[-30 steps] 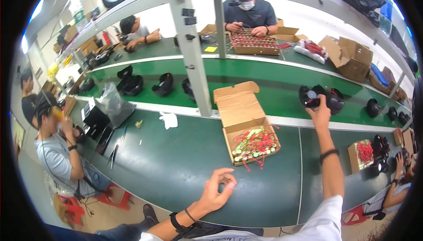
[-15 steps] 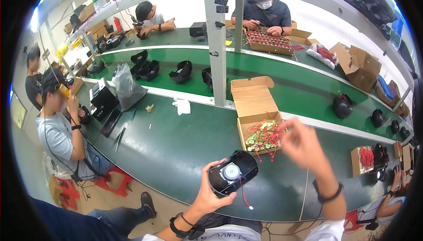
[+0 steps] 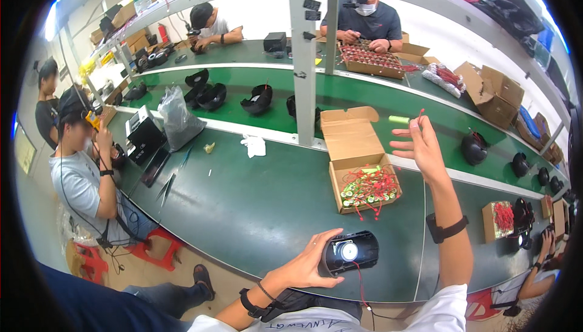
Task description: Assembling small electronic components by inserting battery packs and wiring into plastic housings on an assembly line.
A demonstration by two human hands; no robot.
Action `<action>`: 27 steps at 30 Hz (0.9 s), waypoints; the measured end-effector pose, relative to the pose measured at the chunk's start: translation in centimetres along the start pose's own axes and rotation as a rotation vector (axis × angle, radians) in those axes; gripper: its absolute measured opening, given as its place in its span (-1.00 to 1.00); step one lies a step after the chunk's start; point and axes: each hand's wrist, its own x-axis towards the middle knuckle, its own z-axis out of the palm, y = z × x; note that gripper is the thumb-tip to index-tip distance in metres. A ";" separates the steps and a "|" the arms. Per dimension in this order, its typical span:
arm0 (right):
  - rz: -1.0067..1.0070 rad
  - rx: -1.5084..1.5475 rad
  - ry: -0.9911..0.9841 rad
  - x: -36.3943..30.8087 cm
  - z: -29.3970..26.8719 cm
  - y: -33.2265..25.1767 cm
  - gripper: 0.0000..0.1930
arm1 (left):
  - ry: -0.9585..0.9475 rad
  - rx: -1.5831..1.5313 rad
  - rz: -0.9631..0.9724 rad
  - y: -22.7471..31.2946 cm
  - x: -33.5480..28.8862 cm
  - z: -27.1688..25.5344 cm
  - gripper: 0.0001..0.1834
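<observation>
My left hand (image 3: 306, 266) holds a black housing (image 3: 351, 252) with a round silver-white part in its middle, low over the near edge of the green bench (image 3: 243, 210); a red wire hangs from it. My right hand (image 3: 419, 147) is raised above the bench, pinching a small green cylinder (image 3: 399, 119) with a red lead between thumb and fingertips. Just left of and below that hand stands an open cardboard box (image 3: 364, 180) full of the same green cylinders with red wires.
A person sits at the bench's left end near a black box (image 3: 144, 135) and a grey plastic bag (image 3: 178, 119). Black housings (image 3: 258, 98) lie on the middle conveyor. Two people work at the far bench. A smaller box (image 3: 499, 220) of red-wired parts sits right.
My right hand has risen from the box with a green cylinder. My left hand, holding the black housing, has stayed near the bench's front edge.
</observation>
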 end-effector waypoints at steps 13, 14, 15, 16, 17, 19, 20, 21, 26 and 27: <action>0.110 0.262 -0.058 -15.6 -2.1 1.1 -0.78 | -0.022 -0.149 0.059 -0.7 1.2 0.9 0.27; 0.209 0.017 -0.040 -16.8 -2.2 1.2 -0.79 | -0.008 -0.137 0.065 -0.7 1.2 0.9 0.28; 0.303 -0.227 -0.032 -17.6 -2.2 1.3 -0.79 | 0.008 -0.108 0.071 -0.9 1.3 0.8 0.28; 0.209 -0.515 -0.053 -18.5 -1.8 1.3 -0.80 | 0.017 -0.129 0.059 -0.9 1.3 1.0 0.26; 0.229 -0.519 -0.034 -19.2 -1.9 1.6 -0.80 | 0.021 -0.151 0.053 -1.0 1.4 1.0 0.25; -0.157 -0.819 -0.175 -20.4 -2.5 2.4 -0.80 | -0.010 -0.154 0.048 -1.0 1.6 1.2 0.26; -0.209 -0.806 -0.169 -20.6 -3.1 2.6 -0.78 | 0.000 -0.150 0.047 -1.0 1.4 1.2 0.27; -0.196 -0.804 -0.167 -20.3 -3.4 1.2 -0.78 | 0.016 -0.142 0.039 -1.1 1.2 1.1 0.27; 0.294 -0.605 -0.146 -17.3 -7.2 1.2 -0.76 | 0.015 -0.094 0.045 -1.1 1.0 1.2 0.29; 0.164 -0.741 -0.222 -17.1 -7.9 3.0 -0.74 | 0.014 -0.103 0.058 -1.1 1.0 1.3 0.30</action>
